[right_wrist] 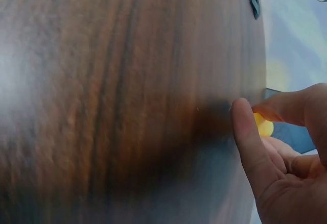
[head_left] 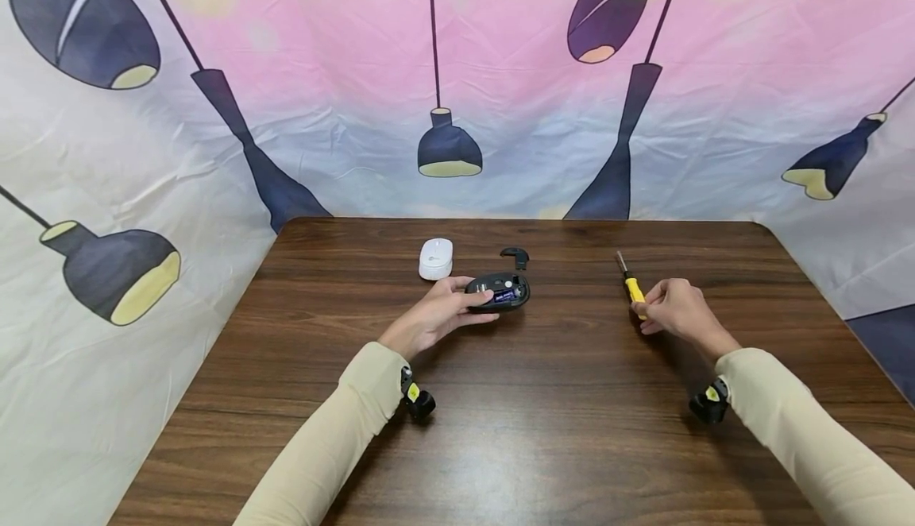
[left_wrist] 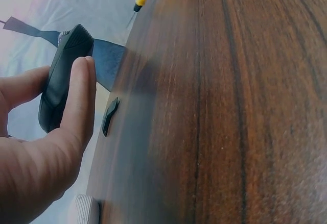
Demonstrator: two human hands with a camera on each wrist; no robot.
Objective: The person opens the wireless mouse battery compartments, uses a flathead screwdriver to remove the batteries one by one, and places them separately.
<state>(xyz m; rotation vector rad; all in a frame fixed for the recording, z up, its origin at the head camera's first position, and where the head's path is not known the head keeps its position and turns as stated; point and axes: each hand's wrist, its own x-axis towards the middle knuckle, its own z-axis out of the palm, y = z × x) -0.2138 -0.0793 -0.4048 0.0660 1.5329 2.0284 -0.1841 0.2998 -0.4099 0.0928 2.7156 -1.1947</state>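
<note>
My left hand (head_left: 432,315) grips a black computer mouse (head_left: 489,281), underside facing up, with the thumb on top and fingers below. Its battery compartment is uncovered, and a dark blue battery (head_left: 504,297) lies inside. In the left wrist view the mouse (left_wrist: 57,89) is held above the table, seen edge-on. On the right, my right hand (head_left: 679,309) pinches the yellow handle of a screwdriver (head_left: 634,288), whose metal shaft points to the back of the table. The right wrist view shows only a bit of the yellow handle (right_wrist: 264,127) between thumb and fingers.
Behind the held mouse lies a small black battery cover (head_left: 522,255) on the brown wooden table (head_left: 515,407). A white mouse (head_left: 436,258) rests to its left. A printed cloth (head_left: 357,152) hangs behind the table's back edge.
</note>
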